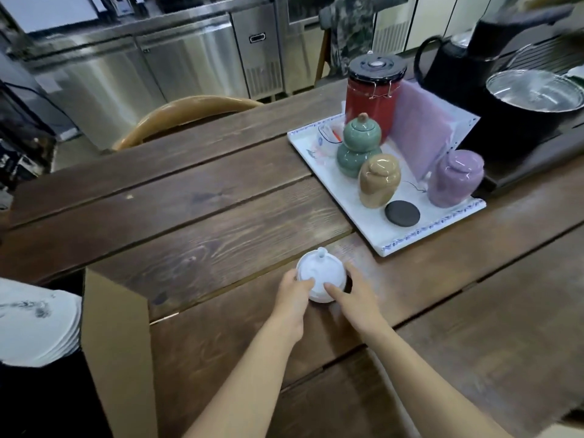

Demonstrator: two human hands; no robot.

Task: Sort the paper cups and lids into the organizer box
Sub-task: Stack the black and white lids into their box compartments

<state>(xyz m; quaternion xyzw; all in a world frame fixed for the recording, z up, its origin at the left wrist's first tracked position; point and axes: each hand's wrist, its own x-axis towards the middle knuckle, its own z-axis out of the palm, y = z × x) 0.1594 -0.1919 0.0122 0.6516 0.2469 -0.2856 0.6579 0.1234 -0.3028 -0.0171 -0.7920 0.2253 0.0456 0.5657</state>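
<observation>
A stack of white plastic lids [319,270] with a small spout tab on top stands on the wooden table [205,222] near its middle. My left hand [292,298] grips the stack from the left, thumb lying over the top lid. My right hand [357,295] holds it from the right, forefinger pressed on the lid's front edge. At the lower left is a brown cardboard box [120,343]; behind its wall lies a row of white lids or cups [34,330], partly hidden.
A white tray [410,235] at the right carries a red canister [371,96], a green gourd jar [358,147], a tan jar [379,181], a purple jar [455,178] and a black disc [402,213]. Behind it stand a black pot [521,112] and kettle [448,61]. A wooden chair back [177,115] is at the far edge.
</observation>
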